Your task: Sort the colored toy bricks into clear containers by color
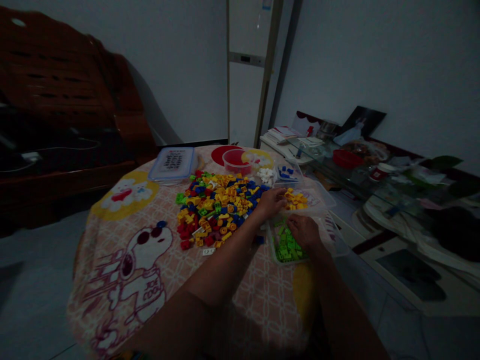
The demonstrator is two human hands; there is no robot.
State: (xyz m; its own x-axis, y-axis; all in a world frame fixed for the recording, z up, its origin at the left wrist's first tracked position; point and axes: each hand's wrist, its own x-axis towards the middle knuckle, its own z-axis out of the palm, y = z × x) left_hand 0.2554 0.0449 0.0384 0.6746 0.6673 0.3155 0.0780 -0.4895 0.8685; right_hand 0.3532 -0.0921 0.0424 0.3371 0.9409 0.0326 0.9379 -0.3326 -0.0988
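My left hand (272,203) is at the near-left edge of a clear box holding yellow toy bricks (295,200). Its fingers are curled together, and whatever they hold is too small and dark to make out. Over a second clear box (275,257) with green bricks (288,245) is my right hand (305,231). Its thumb and fingers are pinched together, the contents hidden. Left of both hands a large mixed pile of toy bricks (221,205) in yellow, red, blue and green spreads over the patterned tablecloth (240,300).
Behind the pile stand a round clear-and-red tub (237,162), white bricks (265,175) and a small box with blue bricks (287,172). A lidded plastic box (172,164) lies at the back left. To the right is a cluttered glass-topped cabinet (326,162); a wooden bench (67,90) stands left.
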